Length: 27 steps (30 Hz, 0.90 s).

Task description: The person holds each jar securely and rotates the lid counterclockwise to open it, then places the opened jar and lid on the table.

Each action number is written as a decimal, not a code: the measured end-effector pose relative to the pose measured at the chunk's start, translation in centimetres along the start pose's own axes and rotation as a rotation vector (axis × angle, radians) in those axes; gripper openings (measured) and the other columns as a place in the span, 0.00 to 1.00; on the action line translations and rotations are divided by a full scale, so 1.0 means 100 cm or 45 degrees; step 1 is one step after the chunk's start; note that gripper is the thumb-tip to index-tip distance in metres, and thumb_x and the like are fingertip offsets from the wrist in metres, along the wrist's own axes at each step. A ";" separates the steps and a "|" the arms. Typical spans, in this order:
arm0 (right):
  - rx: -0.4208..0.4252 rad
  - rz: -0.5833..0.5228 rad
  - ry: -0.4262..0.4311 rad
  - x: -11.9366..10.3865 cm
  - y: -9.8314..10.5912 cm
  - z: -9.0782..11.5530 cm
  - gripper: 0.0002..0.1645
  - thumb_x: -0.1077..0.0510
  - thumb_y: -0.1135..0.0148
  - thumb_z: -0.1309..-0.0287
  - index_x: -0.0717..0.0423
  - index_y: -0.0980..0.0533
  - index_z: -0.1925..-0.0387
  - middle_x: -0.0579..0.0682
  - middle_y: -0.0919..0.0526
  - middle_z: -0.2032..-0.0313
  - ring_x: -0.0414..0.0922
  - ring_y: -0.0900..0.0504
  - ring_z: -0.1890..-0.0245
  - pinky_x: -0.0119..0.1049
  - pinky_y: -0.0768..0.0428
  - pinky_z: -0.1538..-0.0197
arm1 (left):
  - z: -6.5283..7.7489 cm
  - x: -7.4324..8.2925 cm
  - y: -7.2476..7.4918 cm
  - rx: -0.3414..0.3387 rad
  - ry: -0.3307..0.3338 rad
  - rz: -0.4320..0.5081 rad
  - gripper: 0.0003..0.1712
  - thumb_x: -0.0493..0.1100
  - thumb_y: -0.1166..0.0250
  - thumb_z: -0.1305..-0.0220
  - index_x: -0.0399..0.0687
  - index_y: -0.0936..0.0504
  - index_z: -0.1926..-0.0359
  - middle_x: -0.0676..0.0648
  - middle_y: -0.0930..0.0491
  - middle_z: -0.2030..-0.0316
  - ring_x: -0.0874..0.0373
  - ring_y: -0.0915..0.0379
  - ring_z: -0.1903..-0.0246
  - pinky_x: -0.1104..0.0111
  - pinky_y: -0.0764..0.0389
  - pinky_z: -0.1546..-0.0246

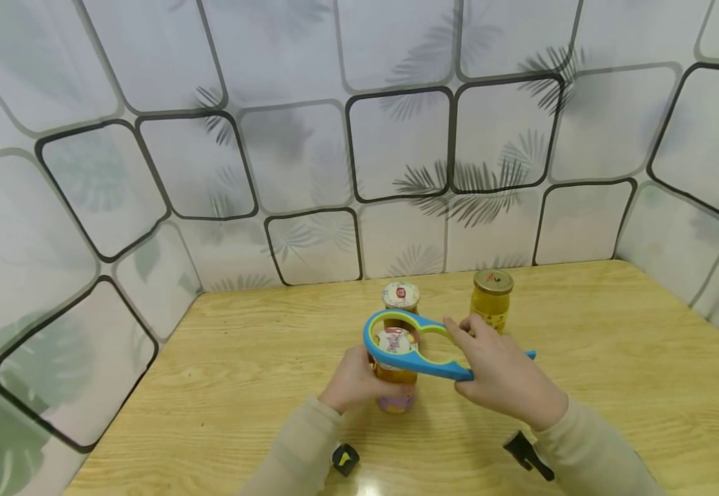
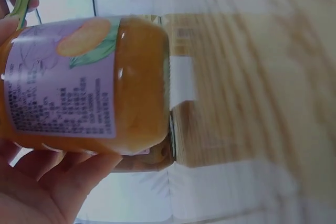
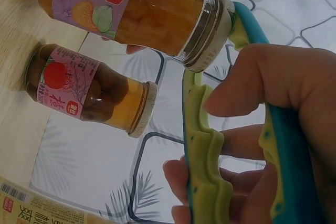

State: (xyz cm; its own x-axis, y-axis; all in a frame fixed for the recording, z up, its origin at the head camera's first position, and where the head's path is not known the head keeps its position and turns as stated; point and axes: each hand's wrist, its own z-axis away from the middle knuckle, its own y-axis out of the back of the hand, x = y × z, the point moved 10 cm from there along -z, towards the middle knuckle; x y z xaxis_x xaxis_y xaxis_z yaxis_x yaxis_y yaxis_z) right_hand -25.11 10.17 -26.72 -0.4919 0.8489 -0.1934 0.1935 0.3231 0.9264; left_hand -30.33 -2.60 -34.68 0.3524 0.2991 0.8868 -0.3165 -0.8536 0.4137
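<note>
My left hand (image 1: pixel 362 382) grips an upright glass jar of orange fruit (image 2: pixel 142 82) around its body. The jar has a purple label with a mandarin picture and a pale metal lid (image 3: pixel 212 38). In my right hand (image 1: pixel 508 368) is a blue and yellow-green jar opener (image 1: pixel 440 367), held by its two handles. Seen in the head view, the opener's larger loop frames the lid from above. Its toothed inner side (image 3: pixel 205 140) shows close to the lid in the right wrist view; whether it touches the lid all round cannot be told.
Behind the held jar stands a second jar with a pink label and dark round fruit (image 3: pixel 73 87). A yellow jar with a gold lid (image 1: pixel 493 300) is further right on the wooden table (image 1: pixel 260 372). A patterned wall covering (image 1: pixel 297 158) rises behind the table.
</note>
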 end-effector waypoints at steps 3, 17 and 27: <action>0.007 -0.008 -0.006 0.000 0.002 0.001 0.46 0.62 0.32 0.67 0.65 0.38 0.41 0.56 0.32 0.60 0.37 0.36 0.81 0.28 0.34 0.78 | 0.004 0.013 0.003 0.027 -0.017 0.017 0.34 0.36 0.26 0.63 0.46 0.29 0.51 0.50 0.24 0.56 0.56 0.30 0.54 0.65 0.30 0.54; 0.067 0.005 0.077 -0.008 0.009 0.004 0.44 0.62 0.33 0.70 0.65 0.35 0.43 0.53 0.31 0.63 0.37 0.37 0.81 0.30 0.34 0.77 | 0.012 0.042 0.007 0.041 -0.132 0.164 0.33 0.29 0.32 0.61 0.39 0.31 0.49 0.46 0.25 0.56 0.56 0.30 0.55 0.64 0.31 0.53; -0.019 0.033 0.048 -0.006 0.004 0.004 0.46 0.60 0.30 0.69 0.63 0.36 0.41 0.54 0.27 0.62 0.42 0.30 0.74 0.40 0.29 0.72 | 0.012 0.041 0.006 0.035 -0.126 0.176 0.33 0.28 0.32 0.62 0.38 0.31 0.49 0.46 0.25 0.56 0.57 0.30 0.56 0.65 0.30 0.53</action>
State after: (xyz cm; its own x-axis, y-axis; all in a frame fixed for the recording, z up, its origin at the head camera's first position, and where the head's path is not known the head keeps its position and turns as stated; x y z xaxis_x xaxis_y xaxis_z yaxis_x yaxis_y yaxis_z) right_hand -24.42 9.98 -26.32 -0.5186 0.8405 -0.1570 0.1942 0.2946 0.9357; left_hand -28.02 -2.36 -31.06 0.3930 0.1357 0.9095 -0.3443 -0.8954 0.2824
